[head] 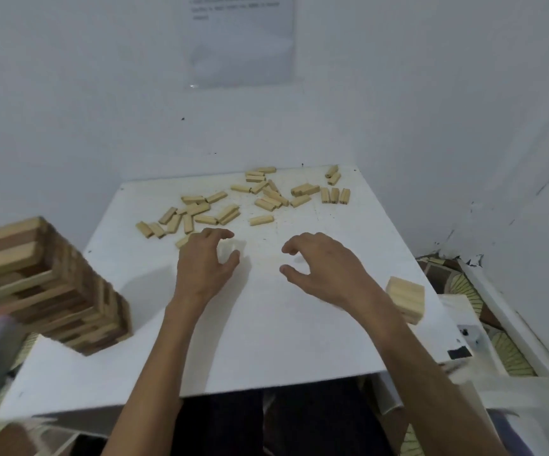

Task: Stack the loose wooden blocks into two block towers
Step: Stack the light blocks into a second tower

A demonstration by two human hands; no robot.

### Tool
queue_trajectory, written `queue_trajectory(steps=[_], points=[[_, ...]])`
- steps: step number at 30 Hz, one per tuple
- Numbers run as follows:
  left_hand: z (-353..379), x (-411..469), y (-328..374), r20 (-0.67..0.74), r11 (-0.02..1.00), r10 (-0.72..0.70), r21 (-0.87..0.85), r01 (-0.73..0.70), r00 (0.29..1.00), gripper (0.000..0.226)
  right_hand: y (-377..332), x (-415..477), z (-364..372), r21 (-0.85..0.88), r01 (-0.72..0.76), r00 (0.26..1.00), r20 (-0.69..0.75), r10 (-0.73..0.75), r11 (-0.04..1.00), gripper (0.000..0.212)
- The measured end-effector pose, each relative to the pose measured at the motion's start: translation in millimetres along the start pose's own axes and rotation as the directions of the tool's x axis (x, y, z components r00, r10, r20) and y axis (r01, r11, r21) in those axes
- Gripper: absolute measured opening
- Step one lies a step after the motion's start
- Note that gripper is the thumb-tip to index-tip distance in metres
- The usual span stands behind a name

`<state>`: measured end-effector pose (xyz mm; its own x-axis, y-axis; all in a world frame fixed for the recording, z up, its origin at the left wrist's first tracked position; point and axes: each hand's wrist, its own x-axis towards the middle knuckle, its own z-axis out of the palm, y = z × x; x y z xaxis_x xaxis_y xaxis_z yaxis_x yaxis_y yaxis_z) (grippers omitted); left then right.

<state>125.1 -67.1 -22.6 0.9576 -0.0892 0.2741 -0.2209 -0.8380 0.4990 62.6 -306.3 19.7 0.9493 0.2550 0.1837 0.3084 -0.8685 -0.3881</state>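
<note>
Several loose wooden blocks (233, 205) lie scattered across the far half of the white table (260, 340). A tall block tower (46, 284) stands at the table's near left corner. A low stack of a few layers (406, 296) sits near the right edge. My left hand (205, 261) hovers over the table's middle, fingers loosely curled and holding nothing, just short of the nearest block (182, 241). My right hand (320, 266) hovers beside it, also loosely curled and holding nothing.
White walls close in behind and to the right of the table. A printed sheet (240, 41) hangs on the back wall. Patterned floor and pale items (483, 327) show past the table's right edge.
</note>
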Motion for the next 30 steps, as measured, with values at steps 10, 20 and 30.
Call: queue_trajectory(steps=[10,20,30], points=[[0,12,-48,-0.19,0.943,-0.316,0.048,0.33,0.93,0.056,-40,111,66,-0.041,0.207,0.977,0.065,-0.204,0.977,0.034],[5,25,-56,-0.22,0.93,-0.368,-0.075,0.36,0.904,0.065,-24,186,92,-0.328,0.135,0.982,0.169,-0.082,0.935,0.077],[4,21,-57,-0.167,0.947,-0.313,-0.132,0.293,0.935,0.033,-30,168,92,-0.149,0.078,0.996,-0.029,-0.083,0.986,0.027]])
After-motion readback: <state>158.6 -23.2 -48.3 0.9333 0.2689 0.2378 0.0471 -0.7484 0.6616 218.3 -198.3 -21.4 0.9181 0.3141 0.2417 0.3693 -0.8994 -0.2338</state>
